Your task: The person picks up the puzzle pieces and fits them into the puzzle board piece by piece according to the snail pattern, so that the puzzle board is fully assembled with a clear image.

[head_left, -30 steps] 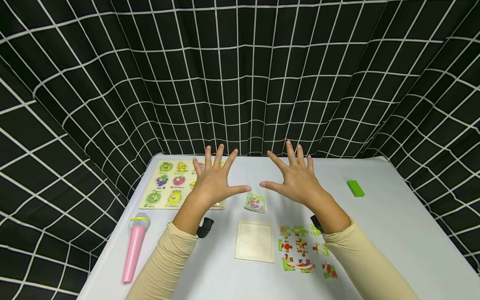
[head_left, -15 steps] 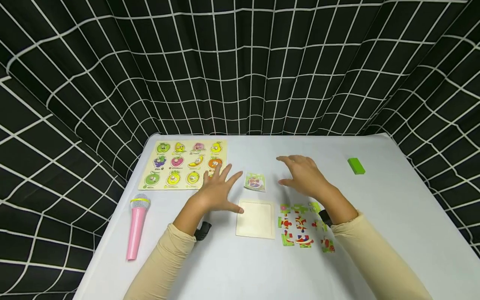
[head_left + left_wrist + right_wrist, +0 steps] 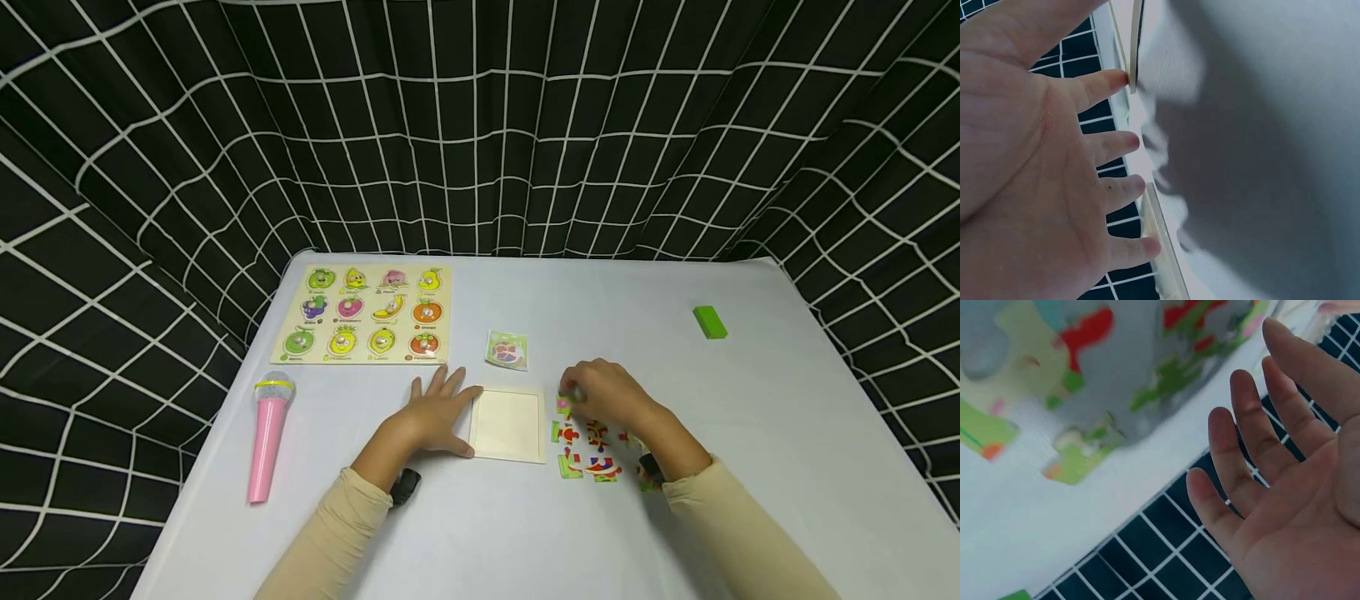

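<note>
In the head view my left hand (image 3: 433, 419) lies at the left side of a square, pale puzzle tray (image 3: 507, 425), fingers spread. Its index finger and thumb touch the tray's edge. The left wrist view shows the palm (image 3: 1029, 162) with straight, separated fingers. My right hand (image 3: 613, 396) is over the upper part of the jigsaw pieces (image 3: 602, 469), its fingertips bent down by a green piece with a pink flower (image 3: 563, 403). In the right wrist view the right hand's fingers (image 3: 1250, 412) are slightly bent and apart; I see no piece between them. The hand covers some pieces.
A small picture card (image 3: 507, 350) lies behind the tray. At the back left is a fruit peg board (image 3: 360, 323), with a pink toy microphone (image 3: 267, 442) in front of it. A green block (image 3: 709, 322) sits far right on the white table (image 3: 480, 533).
Both hands have come down from a raised, spread pose. The left has reached the tray's left edge; the right has lowered over the jigsaw pieces. The view has tilted.
</note>
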Action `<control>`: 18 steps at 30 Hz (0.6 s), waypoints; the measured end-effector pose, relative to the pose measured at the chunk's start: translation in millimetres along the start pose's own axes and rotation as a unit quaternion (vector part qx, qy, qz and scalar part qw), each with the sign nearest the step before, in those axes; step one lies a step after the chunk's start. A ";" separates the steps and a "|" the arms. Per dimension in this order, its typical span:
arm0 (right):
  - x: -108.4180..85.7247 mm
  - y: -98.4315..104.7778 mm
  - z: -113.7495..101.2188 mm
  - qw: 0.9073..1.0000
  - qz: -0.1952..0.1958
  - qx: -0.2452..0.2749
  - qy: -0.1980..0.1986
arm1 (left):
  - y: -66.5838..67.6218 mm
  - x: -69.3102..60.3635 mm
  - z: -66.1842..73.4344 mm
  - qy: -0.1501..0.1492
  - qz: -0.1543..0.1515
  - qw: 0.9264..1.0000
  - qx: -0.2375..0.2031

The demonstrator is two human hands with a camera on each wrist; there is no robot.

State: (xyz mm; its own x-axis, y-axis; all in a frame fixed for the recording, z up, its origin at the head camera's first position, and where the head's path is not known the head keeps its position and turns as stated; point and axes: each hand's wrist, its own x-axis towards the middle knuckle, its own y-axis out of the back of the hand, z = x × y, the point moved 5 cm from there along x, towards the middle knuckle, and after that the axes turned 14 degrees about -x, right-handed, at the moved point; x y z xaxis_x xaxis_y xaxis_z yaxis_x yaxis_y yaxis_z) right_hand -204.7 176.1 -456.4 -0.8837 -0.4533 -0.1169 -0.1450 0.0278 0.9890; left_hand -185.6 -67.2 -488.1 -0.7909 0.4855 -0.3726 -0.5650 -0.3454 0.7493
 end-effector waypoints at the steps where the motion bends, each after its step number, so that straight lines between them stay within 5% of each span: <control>1: -0.5 -2.4 0.1 1.000 -0.003 0.003 -0.004 | -1.0 0.4 -0.3 0.000 0.001 1.000 -0.002; 18: 1.7 -4.8 -5.7 0.999 0.038 -0.024 0.010 | -1.4 4.0 1.0 0.011 0.003 1.000 -0.005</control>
State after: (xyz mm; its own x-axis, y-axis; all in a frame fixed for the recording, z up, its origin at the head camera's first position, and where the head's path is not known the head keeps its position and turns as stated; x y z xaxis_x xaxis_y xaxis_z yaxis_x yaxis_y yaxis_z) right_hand -203.0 170.1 -460.9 -0.8825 -0.4686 -0.0403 -0.0564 0.0203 0.9982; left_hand -187.7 -63.9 -490.1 -0.7994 0.4661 -0.3792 -0.5619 -0.3563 0.7465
